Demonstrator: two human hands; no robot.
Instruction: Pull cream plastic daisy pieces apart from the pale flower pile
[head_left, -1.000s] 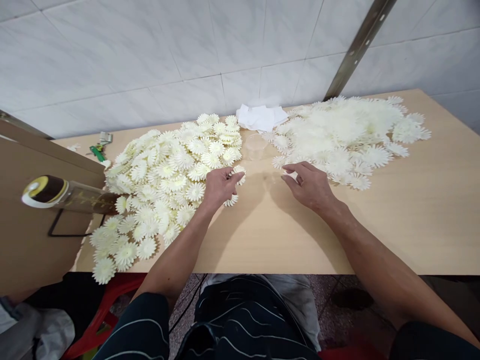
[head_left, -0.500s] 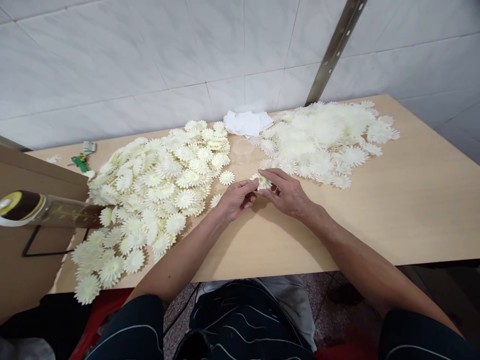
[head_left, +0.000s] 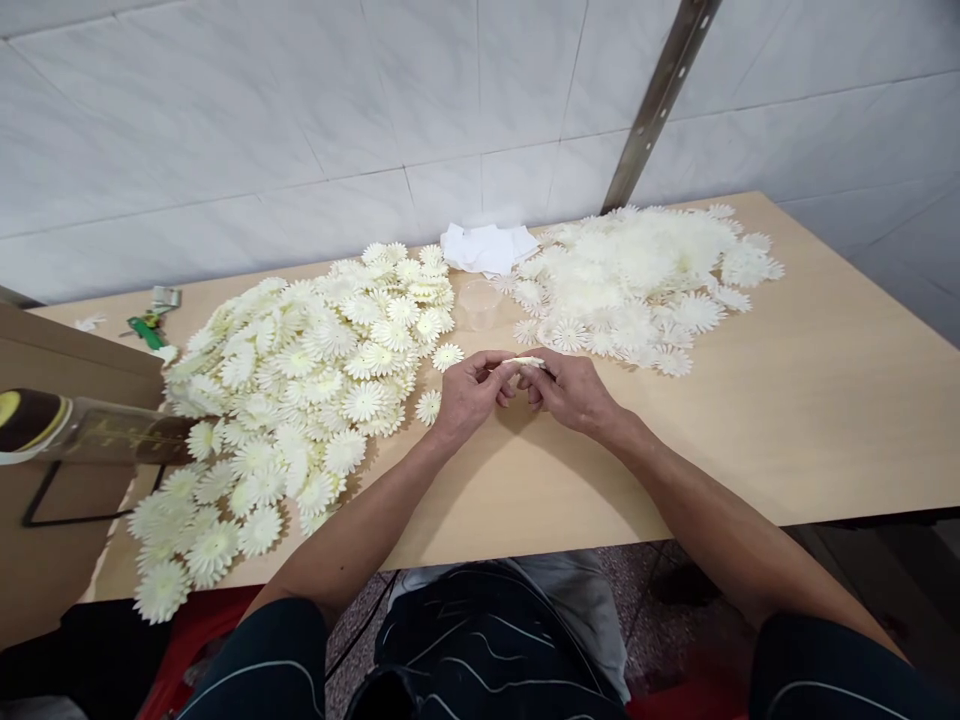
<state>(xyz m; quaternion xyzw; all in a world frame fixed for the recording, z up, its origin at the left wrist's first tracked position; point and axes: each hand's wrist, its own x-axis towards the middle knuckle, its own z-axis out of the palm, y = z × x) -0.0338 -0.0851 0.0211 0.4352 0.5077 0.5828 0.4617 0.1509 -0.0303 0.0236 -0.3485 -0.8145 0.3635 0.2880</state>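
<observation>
We pinch a flat daisy piece point(head_left: 523, 361) between our left hand point(head_left: 469, 392) and right hand point(head_left: 571, 390), apparently two stacked layers, and uneven pressure could slip them apart toward the loose pile point(head_left: 300, 380) at nine o'clock.

Light is bright, even and diffuse, coming from above; no hard glare. The white tiled wall point(head_left: 300, 100) shows a soft sheen only. My hands cast faint shadows on the wooden table point(head_left: 787, 400) just below them. The right flower pile point(head_left: 645, 270) is nearly washed out, petals hard to separate. Straight lines bow toward the edges: wide-angle distortion. Focus is sharp at centre, softer at corners.
</observation>
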